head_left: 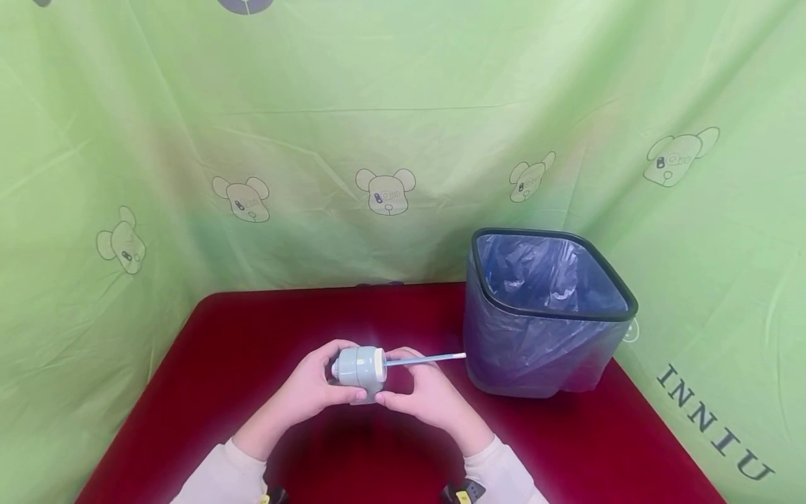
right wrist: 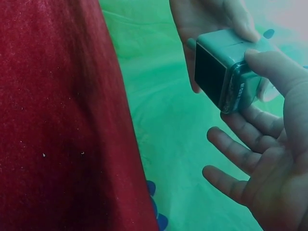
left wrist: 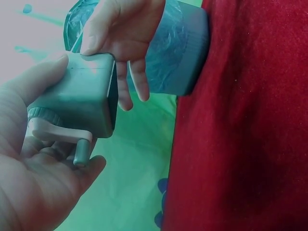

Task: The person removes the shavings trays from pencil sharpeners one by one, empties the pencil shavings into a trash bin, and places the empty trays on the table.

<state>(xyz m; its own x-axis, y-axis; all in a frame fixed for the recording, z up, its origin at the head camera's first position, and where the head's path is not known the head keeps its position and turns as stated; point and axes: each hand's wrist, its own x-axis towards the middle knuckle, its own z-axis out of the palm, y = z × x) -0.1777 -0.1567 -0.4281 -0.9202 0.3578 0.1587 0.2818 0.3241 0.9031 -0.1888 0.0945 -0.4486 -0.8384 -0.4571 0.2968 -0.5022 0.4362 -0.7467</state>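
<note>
A pale blue-green crank pencil sharpener [head_left: 364, 365] is held up over the table between both hands. The left hand [head_left: 313, 381] grips it from the left, thumb on one side and fingers round the other. From the right, the right hand [head_left: 431, 397] pinches it with the thumb and fingers, its outer fingers spread away in the right wrist view. A light blue pencil [head_left: 428, 360] sticks out of the sharpener's white front and points right. In the left wrist view the crank handle [left wrist: 60, 133] faces the left palm. A dark panel [right wrist: 210, 77] covers one face of the sharpener.
A bin [head_left: 554, 315] with a black rim and a blue plastic liner stands at the right of the table. Dark red cloth covers the table [head_left: 264, 329]. Green printed curtains [head_left: 390, 140] hang behind it and at both sides.
</note>
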